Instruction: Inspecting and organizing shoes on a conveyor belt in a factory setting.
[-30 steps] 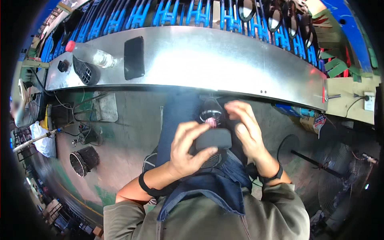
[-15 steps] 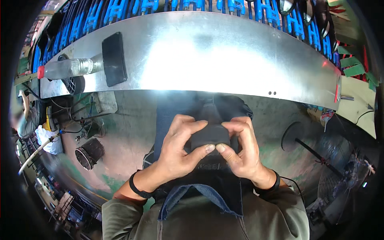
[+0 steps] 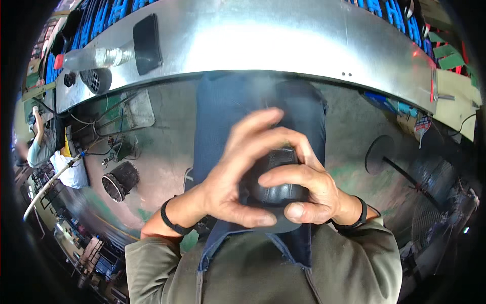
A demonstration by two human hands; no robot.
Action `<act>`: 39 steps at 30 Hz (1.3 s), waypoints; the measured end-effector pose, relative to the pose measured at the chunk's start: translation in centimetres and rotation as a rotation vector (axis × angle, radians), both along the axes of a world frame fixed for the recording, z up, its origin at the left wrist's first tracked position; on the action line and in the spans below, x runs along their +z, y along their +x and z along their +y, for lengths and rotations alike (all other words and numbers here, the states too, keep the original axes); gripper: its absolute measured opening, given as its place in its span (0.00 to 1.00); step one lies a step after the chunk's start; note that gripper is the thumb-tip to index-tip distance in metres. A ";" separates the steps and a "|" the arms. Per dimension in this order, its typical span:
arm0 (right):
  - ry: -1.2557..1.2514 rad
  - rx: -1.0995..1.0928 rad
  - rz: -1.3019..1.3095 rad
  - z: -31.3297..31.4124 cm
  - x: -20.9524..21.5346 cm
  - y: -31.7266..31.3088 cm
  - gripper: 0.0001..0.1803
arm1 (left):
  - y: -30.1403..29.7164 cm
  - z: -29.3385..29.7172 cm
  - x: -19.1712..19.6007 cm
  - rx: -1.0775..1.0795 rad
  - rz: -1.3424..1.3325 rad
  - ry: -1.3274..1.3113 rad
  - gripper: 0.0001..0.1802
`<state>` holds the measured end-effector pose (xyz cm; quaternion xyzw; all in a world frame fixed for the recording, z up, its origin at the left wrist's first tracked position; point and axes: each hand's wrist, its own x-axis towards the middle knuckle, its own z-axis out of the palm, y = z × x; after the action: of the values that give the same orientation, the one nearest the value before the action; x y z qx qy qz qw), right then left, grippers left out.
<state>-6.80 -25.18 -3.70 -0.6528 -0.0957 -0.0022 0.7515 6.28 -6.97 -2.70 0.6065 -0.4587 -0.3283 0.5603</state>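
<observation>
Between the left grip point(image 3: 230, 182) and the right grip point(image 3: 321, 191), a black leather shoe point(image 3: 283, 195) is sitting partly hidden. The right is clasping it loosely, index finger bending across; the left is arching wide around it, contact unclear. Compared with half a second ago, the left fingers are reaching farther across.

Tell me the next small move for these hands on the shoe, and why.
Probably settle the left hand more closely onto the black shoe: one left fingertip seems to reach out past the shoe, whereas the right hand curls round its side.
</observation>
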 end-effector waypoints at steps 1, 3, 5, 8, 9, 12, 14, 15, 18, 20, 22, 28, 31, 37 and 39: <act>0.002 -0.085 -0.065 1.0 -0.3 -0.5 0.23 | -1.2 0.2 -1.0 -0.012 0.047 -0.077 0.47; -0.045 -0.169 -0.116 1.8 -1.0 -1.3 0.20 | -2.7 -0.1 -1.8 0.039 0.066 -0.160 0.37; 0.000 -0.278 -0.112 2.9 -0.9 -2.0 0.18 | -3.5 -0.1 -1.6 0.105 -0.006 -0.118 0.35; -0.061 -0.386 -0.117 3.4 -0.8 -3.0 0.24 | -4.5 -0.8 -1.2 0.126 0.109 -0.096 0.39; -0.039 -0.380 -0.055 3.5 -0.7 -4.0 0.33 | -5.2 -0.5 -1.3 0.134 0.151 -0.106 0.43; -0.031 -0.401 -0.118 4.0 0.2 -5.1 0.39 | -7.2 3.1 -3.4 0.080 -0.009 -0.237 0.55; -0.068 -0.398 -0.120 4.0 0.0 -5.7 0.45 | -9.0 5.8 -5.6 0.092 -0.254 0.086 0.74; 0.017 -0.417 -0.087 4.6 0.5 -5.4 0.47 | -10.2 5.0 -5.9 0.052 0.141 0.171 0.77; 0.113 -0.450 -0.232 4.4 3.9 -4.6 0.48 | -7.6 3.2 -4.3 0.047 -0.014 0.075 0.67; 0.286 -0.571 -0.331 3.3 5.7 -3.7 0.44 | -4.9 1.5 0.2 0.041 -0.454 -0.208 0.64; 0.531 -0.605 -0.075 0.7 3.4 -2.0 0.33 | -3.2 0.7 4.2 0.082 -0.751 -0.382 0.64; 0.023 -0.393 0.076 4.6 0.0 1.0 0.41 | -4.8 2.3 0.2 0.544 0.507 -0.173 0.53; 0.061 -0.373 -0.006 3.8 -1.8 -1.7 0.46 | -6.6 2.0 -0.3 0.480 0.353 -0.222 0.51; 0.057 -0.346 0.015 0.9 -0.3 -0.4 0.42 | -6.3 1.3 -2.3 0.451 0.236 -0.065 0.48; 0.081 -0.356 0.026 0.4 -1.6 0.0 0.42 | -3.4 0.1 -2.7 0.479 0.121 -0.104 0.40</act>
<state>-6.84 -24.74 -5.27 -0.6284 0.0314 -0.1306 0.7662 2.85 -6.84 -5.36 0.6476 -0.2835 -0.1979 0.6790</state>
